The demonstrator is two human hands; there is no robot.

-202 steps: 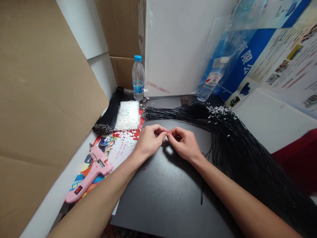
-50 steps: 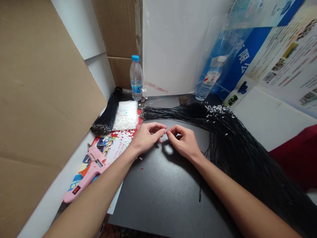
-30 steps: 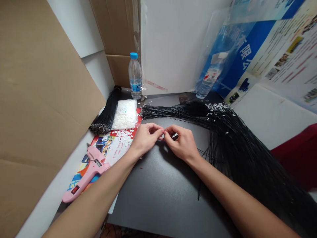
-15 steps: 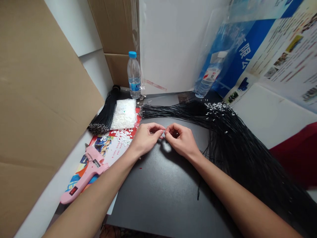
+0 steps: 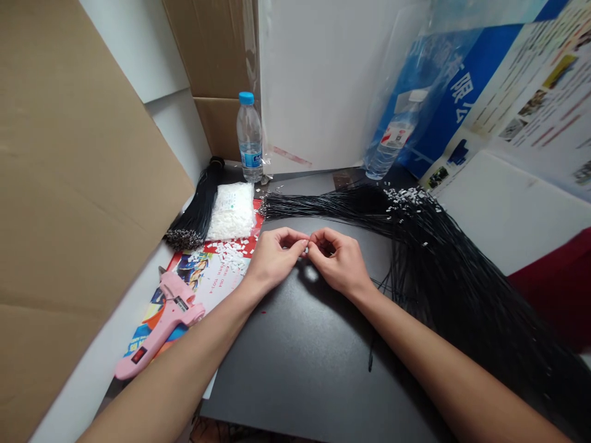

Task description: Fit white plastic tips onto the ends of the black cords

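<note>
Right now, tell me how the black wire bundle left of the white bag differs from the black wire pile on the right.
The left bundle is small; the right pile is far larger. The left bundle is gathered narrowly, while the right pile sprawls. The left bundle shows silvery tips; the right pile has white pieces clustered at its far end. Both have many thin black strands.

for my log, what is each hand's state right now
Left hand: closed in a pinch, contents can't be told.
Right hand: also pinched closed, contents hidden.
</note>
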